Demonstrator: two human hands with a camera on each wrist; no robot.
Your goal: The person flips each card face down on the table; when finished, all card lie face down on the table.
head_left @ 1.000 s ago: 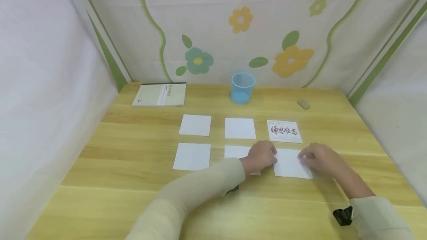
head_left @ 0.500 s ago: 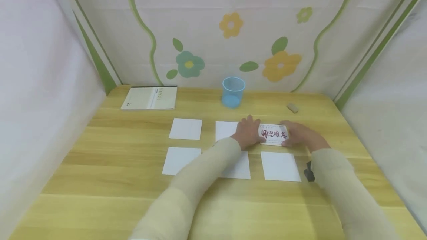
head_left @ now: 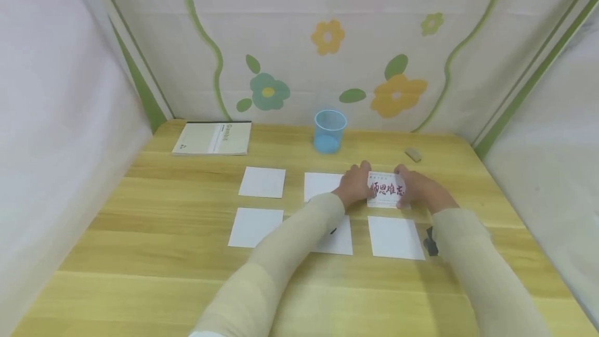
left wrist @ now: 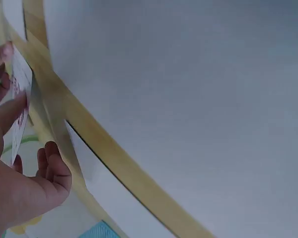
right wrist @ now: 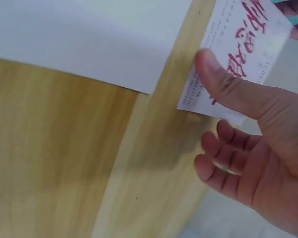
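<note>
A square card with red handwritten-style characters [head_left: 385,197] is raised and tilted off the table at the back right of the card rows. My left hand [head_left: 356,185] pinches its left edge, thumb on the printed face. From the other side my right hand [head_left: 420,189] grips the right edge; in the right wrist view its thumb lies across the print on the card [right wrist: 260,44]. White blank cards lie about: one at back middle [head_left: 320,185] beside my left hand, one at front right [head_left: 395,238], one at front middle [head_left: 339,241] partly under the left sleeve.
Further left lie two more blank cards, a back one [head_left: 262,182] and a front one [head_left: 254,227]. Along the back stand a blue translucent cup [head_left: 329,134] and a flat notepad [head_left: 212,138]. A small beige block [head_left: 413,154] sits back right. Flowered cloth walls [head_left: 290,25] enclose the wooden table [head_left: 140,254].
Both hands have moved from the blank front-right card back to the printed card. Between half a second ago and now, they took hold of its edges and raised it.
</note>
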